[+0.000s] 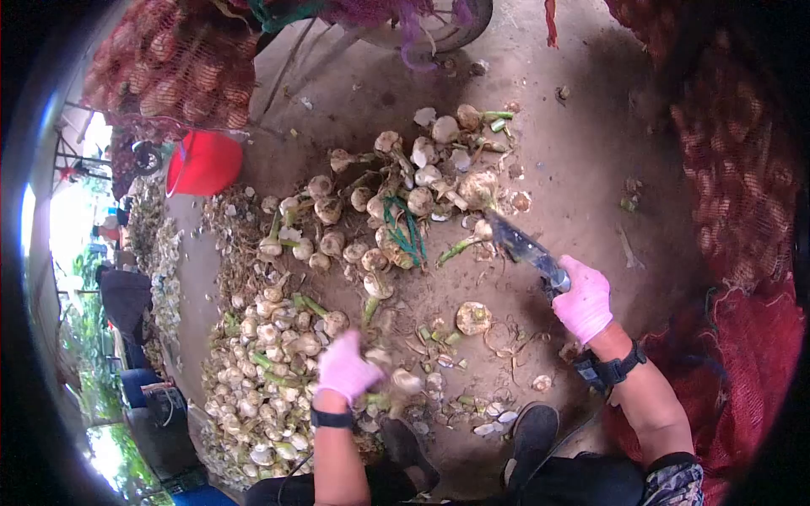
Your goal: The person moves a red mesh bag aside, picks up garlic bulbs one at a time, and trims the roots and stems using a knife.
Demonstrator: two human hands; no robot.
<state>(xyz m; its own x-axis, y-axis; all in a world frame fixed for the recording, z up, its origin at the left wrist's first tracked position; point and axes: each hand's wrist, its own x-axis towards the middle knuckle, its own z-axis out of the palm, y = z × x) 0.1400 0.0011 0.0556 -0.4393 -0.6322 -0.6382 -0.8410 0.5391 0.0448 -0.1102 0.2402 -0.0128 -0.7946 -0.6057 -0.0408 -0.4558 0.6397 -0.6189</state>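
Note:
My right hand, in a pink glove, is closed round the handle of a knife. Its dark, dirty blade points up and left towards the loose garlic bulbs. My left hand, also in a pink glove, is blurred by motion above the edge of a heap of trimmed garlic. Its thumb stands apart from the fingers, and no held thing shows. Just right of it is a blurred garlic bulb, apart from the hand. Untrimmed garlic bulbs with stalks and roots lie ahead, around a green tie.
Red mesh sacks of garlic stand at the right, and another mesh sack is at upper left. Beside it is a red bucket. A wheel stands at the top. Cut stalks and peelings litter the floor near my shoes.

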